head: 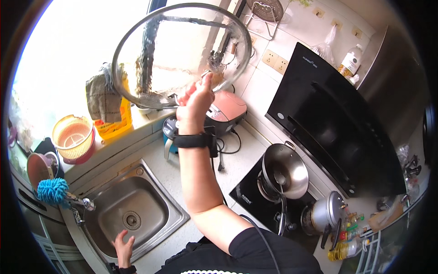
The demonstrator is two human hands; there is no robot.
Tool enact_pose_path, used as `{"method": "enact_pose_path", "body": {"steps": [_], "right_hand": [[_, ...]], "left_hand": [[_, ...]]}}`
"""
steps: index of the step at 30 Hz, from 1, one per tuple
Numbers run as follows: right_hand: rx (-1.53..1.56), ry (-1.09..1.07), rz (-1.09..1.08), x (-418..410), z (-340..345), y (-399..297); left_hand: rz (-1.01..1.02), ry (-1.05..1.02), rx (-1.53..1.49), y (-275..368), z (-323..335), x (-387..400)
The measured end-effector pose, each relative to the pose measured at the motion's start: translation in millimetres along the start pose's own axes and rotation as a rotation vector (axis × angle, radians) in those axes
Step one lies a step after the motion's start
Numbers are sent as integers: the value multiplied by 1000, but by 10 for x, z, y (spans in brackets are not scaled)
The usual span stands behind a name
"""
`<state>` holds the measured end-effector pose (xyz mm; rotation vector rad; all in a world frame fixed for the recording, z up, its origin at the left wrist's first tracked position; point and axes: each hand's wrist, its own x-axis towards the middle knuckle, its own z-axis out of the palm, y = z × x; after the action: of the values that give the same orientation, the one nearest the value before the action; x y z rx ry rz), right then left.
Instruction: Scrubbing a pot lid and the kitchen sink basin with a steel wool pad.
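My right hand is raised and holds a large round glass lid with a metal rim. The fingers are around the knob area near the lid's lower side, and the grip is partly hidden. Wet-looking streaks blur the view through the glass. My left hand is over the near side of the stainless steel sink, fingers apart and holding nothing. The drain shows in the sink's bottom. A chrome faucet with a blue bristly cover on it stands at the sink's left.
Right of me a steel wok with a ladle in it sits on the black gas stove, beside a pressure cooker. Above hangs a black range hood. A pink-lidded rice cooker, plastic basket and yellow jug line the back.
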<state>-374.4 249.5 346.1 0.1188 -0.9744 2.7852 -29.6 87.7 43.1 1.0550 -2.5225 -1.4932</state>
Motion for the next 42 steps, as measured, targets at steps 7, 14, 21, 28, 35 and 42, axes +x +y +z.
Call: {"method": "enact_pose_path", "body": {"steps": [7, 14, 21, 28, 35, 42], "right_hand": [[-154, -209, -252, 1098, 18, -25], [-741, -240, -993, 2454, 225, -348], [-882, -151, -1354, 3418, 952, -1375], [-1027, 48, -1653, 4559, 1468, -2499], [-1395, 183, -1730, 5121, 1296, -2656], [-1619, 278, -1456, 5404, 1017, -2290]], "left_hand": [[-69, 207, -38, -249, 147, -355], [-393, 221, 72, 146, 253, -1012], [-437, 259, 73, 601, 378, -663], [-419, 255, 69, 872, 434, -231], [-424, 246, 98, 1109, 531, 92], [-431, 232, 146, 1361, 636, 323]]}}
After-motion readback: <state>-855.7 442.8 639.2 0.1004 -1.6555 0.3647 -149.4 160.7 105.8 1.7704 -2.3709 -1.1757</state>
